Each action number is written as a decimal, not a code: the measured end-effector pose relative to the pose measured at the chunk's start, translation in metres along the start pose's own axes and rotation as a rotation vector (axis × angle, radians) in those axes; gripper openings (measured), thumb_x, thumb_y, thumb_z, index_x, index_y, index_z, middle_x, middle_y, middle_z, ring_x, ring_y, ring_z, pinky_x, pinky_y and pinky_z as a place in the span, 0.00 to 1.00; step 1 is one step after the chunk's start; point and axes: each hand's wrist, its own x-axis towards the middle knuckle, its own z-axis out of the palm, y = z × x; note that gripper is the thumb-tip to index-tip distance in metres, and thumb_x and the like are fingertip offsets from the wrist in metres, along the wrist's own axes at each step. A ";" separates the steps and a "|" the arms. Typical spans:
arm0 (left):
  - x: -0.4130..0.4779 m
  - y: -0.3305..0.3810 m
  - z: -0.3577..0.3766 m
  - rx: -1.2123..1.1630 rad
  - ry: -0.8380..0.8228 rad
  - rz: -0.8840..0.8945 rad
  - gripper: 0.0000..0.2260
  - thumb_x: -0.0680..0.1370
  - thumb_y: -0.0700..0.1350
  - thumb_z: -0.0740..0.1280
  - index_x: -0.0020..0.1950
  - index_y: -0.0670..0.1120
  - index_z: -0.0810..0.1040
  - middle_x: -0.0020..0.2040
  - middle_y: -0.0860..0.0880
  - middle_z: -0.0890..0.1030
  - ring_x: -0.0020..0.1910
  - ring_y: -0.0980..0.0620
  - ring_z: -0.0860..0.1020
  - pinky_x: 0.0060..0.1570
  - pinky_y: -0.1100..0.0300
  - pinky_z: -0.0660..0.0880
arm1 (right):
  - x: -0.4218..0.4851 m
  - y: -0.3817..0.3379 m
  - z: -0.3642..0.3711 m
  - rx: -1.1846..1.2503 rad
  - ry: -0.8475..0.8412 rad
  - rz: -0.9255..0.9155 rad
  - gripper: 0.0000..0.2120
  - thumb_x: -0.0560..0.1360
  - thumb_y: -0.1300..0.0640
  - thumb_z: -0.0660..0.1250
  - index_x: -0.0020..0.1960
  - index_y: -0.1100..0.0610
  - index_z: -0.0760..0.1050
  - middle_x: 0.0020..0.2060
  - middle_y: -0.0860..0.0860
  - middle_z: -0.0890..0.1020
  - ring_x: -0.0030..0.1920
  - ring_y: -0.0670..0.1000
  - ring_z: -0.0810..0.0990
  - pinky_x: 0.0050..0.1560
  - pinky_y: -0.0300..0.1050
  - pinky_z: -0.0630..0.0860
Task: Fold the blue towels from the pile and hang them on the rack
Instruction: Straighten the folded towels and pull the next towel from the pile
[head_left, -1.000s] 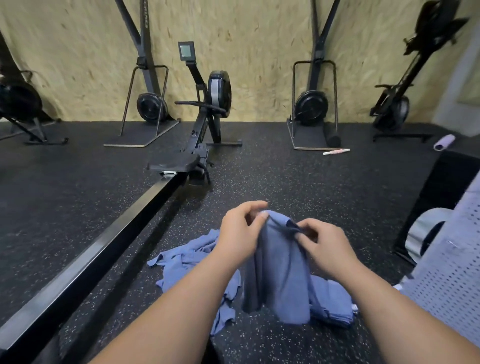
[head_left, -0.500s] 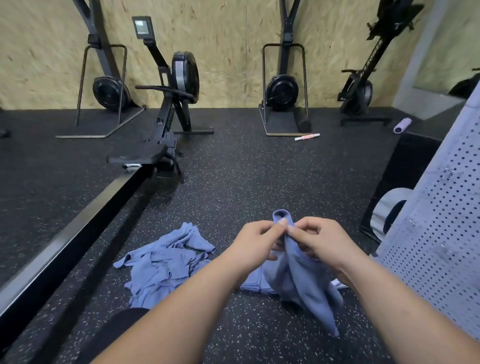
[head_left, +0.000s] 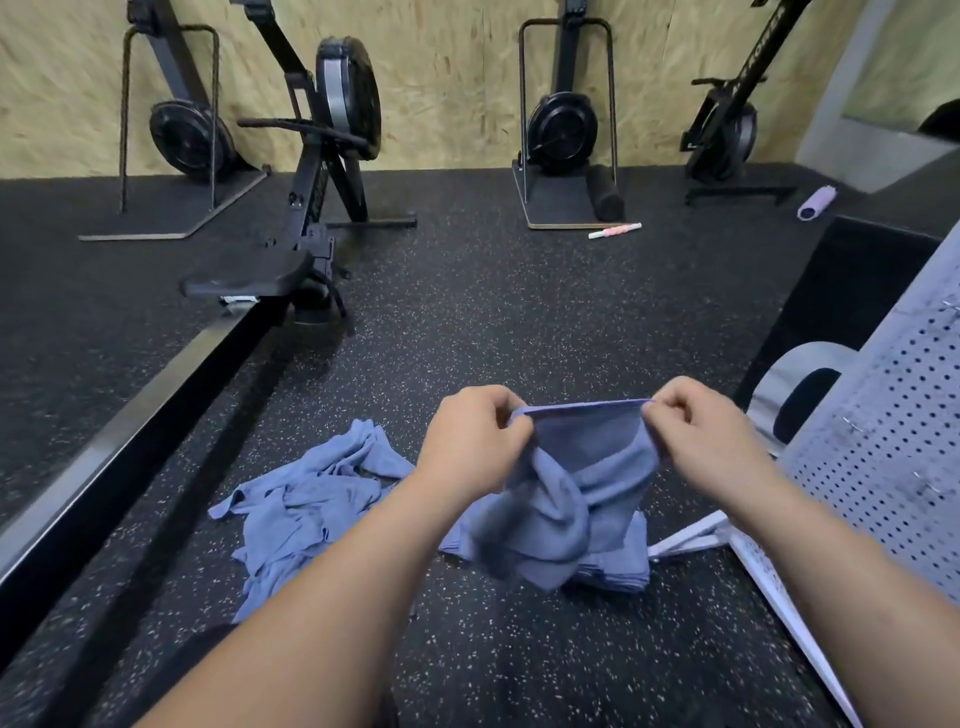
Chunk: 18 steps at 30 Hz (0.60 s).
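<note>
I hold one blue towel (head_left: 582, 483) in the air above the speckled floor. My left hand (head_left: 470, 441) pinches its top left corner and my right hand (head_left: 701, 436) pinches its top right corner, so the top edge is stretched flat between them. The rest of the towel hangs bunched below. A crumpled pile of blue towels (head_left: 306, 509) lies on the floor to the left. A flat stack of folded blue towels (head_left: 623, 566) lies under the hanging towel. The white perforated rack (head_left: 893, 457) stands at the right edge.
A rowing machine's long black rail (head_left: 135, 436) runs along the left, its seat (head_left: 244, 280) further back. More rowers stand upright against the wooden wall. A silver roll (head_left: 795, 384) and a black box (head_left: 841, 291) sit by the rack. A pink stick (head_left: 615, 231) lies on the floor.
My hands were close together on the towel's top; they have pulled apart sideways, spreading the top edge. The view has swung rightward, bringing the rack further in.
</note>
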 end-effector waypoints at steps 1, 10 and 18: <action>0.002 0.000 0.001 -0.046 -0.035 0.031 0.08 0.80 0.48 0.69 0.41 0.54 0.83 0.34 0.56 0.84 0.32 0.58 0.80 0.34 0.66 0.72 | 0.001 0.001 0.002 -0.073 -0.031 -0.045 0.03 0.80 0.52 0.68 0.47 0.49 0.77 0.36 0.48 0.82 0.38 0.49 0.79 0.43 0.48 0.74; 0.011 -0.005 0.027 -0.127 -0.188 0.121 0.05 0.78 0.52 0.72 0.44 0.53 0.84 0.33 0.57 0.81 0.32 0.60 0.74 0.37 0.58 0.74 | 0.008 -0.005 0.033 -0.252 -0.388 -0.250 0.04 0.81 0.44 0.70 0.48 0.41 0.83 0.37 0.44 0.84 0.39 0.44 0.79 0.45 0.47 0.76; 0.022 -0.011 0.025 -0.260 -0.238 0.132 0.03 0.78 0.47 0.72 0.46 0.53 0.84 0.34 0.55 0.82 0.32 0.56 0.75 0.38 0.55 0.75 | 0.013 -0.008 0.044 0.105 -0.365 -0.197 0.05 0.79 0.49 0.74 0.47 0.46 0.79 0.38 0.46 0.83 0.35 0.43 0.77 0.38 0.38 0.73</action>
